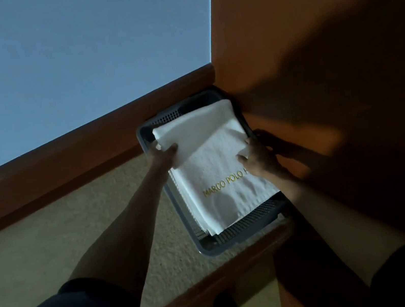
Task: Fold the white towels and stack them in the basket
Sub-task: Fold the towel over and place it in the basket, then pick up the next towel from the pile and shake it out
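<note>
My left grip point(165, 154) pinches the towel point(215, 170) at its far corner; my right grip point(258, 157) pinches its opposite edge. The towel tops the stack in the basket point(212, 248) beneath both grips. The basket stands on carpet point(50, 245), with skirting board point(63, 163) beyond and a wooden panel point(313, 54) close beside my right grip.

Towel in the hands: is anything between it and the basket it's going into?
Nothing visible. The towel, gripped by the left hand and right hand, sits over the stacked towels inside the basket; the orange panel only flanks the right side.
</note>
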